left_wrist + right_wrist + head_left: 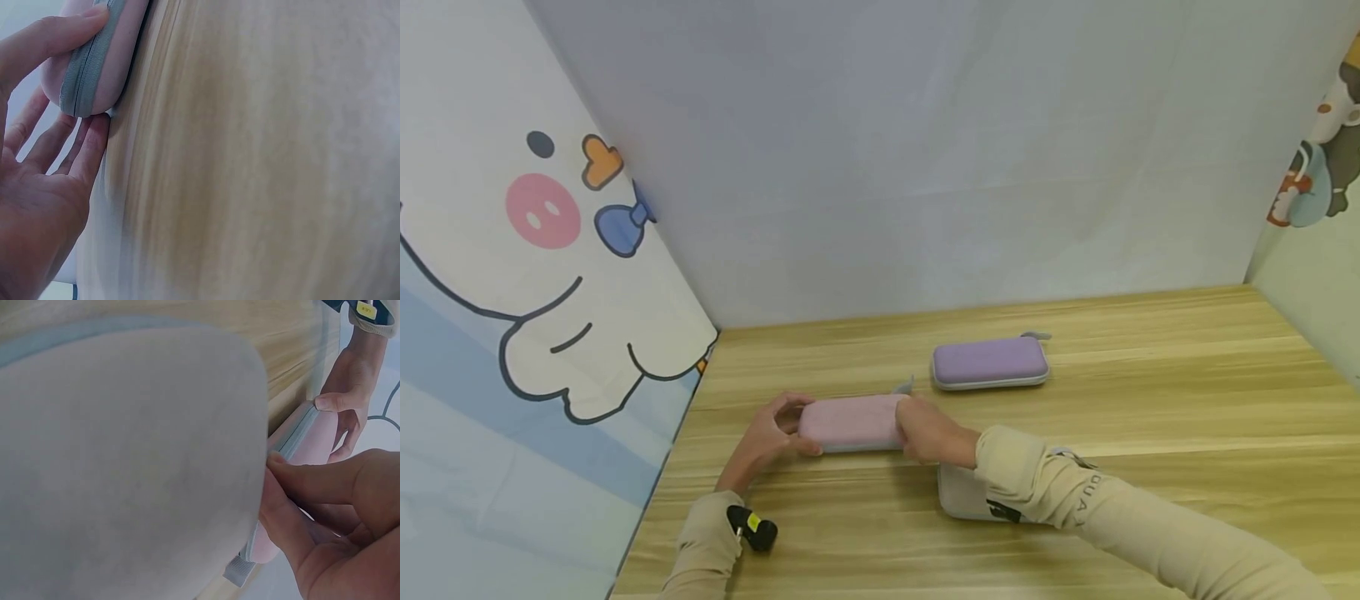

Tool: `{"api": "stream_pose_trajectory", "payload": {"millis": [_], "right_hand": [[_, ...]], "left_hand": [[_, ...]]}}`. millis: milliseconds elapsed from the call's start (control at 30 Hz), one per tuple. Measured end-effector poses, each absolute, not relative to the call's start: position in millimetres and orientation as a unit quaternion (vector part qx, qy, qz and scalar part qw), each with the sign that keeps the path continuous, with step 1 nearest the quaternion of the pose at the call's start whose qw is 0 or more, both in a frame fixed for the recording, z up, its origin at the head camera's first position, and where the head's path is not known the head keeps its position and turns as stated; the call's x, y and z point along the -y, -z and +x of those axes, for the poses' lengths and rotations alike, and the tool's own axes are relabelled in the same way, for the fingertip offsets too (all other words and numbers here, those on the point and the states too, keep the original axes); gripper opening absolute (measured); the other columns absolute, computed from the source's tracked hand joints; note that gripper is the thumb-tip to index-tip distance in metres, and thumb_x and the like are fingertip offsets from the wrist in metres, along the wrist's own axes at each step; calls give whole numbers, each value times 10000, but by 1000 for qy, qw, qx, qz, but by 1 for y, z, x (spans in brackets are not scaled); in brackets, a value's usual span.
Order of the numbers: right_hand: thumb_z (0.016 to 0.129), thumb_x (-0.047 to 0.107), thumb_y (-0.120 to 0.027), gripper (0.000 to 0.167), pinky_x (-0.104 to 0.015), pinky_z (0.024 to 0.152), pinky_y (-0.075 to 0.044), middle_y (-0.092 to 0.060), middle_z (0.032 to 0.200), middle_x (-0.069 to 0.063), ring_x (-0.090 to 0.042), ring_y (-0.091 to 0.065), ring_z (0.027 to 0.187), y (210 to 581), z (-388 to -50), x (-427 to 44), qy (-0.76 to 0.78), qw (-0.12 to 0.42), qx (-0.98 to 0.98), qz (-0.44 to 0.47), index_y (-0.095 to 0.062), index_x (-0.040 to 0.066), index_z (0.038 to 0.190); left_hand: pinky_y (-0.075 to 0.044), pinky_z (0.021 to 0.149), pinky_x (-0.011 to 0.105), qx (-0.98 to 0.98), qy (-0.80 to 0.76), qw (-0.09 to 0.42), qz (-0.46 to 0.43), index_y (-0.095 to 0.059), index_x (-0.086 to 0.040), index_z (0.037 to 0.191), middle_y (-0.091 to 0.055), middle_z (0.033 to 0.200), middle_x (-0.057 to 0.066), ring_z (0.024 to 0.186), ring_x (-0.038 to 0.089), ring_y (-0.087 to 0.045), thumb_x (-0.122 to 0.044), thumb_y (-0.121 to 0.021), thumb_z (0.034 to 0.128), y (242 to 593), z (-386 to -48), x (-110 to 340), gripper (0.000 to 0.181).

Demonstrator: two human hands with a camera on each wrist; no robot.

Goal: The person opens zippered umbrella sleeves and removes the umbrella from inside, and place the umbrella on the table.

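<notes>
A pink zippered pencil case (853, 419) with a grey zip band lies on the wooden table. My left hand (771, 433) holds its left end; in the left wrist view the thumb (69, 28) presses the zip band (87, 69) and the other fingers reach round the end. At the right end is my right hand (928, 429). Seen from the right wrist, its thumb (319, 481) and forefinger pinch at the zip side of the pink case (319, 437). Whatever lies between those fingertips is hidden. A grey fabric loop (905, 386) sticks out at the back right corner.
Behind and to the right lies a purple zippered case (990, 362). Under my right forearm is a whitish case (961, 493), partly covered, which looms large in the right wrist view. Cloth walls stand at the back and both sides of the table (1187, 383).
</notes>
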State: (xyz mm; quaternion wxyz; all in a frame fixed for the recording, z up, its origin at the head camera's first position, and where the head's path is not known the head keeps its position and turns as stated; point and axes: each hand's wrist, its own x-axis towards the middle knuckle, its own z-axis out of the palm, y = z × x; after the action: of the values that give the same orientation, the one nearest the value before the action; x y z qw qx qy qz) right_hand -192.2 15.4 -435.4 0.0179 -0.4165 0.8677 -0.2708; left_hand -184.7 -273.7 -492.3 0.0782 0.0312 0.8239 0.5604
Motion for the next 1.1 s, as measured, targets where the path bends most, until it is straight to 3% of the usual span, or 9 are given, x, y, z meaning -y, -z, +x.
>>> {"api": "stream_pose_trajectory", "payload": {"millis": [200,767,1100], "right_hand": [[565,-175,-600,387,-161,369,-217,-299,408,125,-33,-260,392,434,-190,-14,271,30,-873,-405,-423,135,415],[562,-174,-597,341,-177,403,-279,-327,425,110,-48,-308,430,436,-188,-10,268,7,-867,-420,-454,103,423],[552,-183,-560,381,-170,393,-243,-298,429,116,-46,-276,421,437,-188,-6,254,0,-872,-419,-403,140,425]], "left_hand": [[-443,955,435,-824,-560,77,39,-526,-77,1273,-512,1321,139,1179,323,-531,-54,-894,588,491,-185,273,779],[-442,955,445,-830,-552,72,33,-551,-134,1247,-533,1299,85,1162,302,-547,-117,-915,564,494,-185,275,774],[-439,958,444,-834,-547,67,24,-568,-134,1233,-554,1279,83,1144,289,-558,-117,-917,559,493,-186,275,759]]}}
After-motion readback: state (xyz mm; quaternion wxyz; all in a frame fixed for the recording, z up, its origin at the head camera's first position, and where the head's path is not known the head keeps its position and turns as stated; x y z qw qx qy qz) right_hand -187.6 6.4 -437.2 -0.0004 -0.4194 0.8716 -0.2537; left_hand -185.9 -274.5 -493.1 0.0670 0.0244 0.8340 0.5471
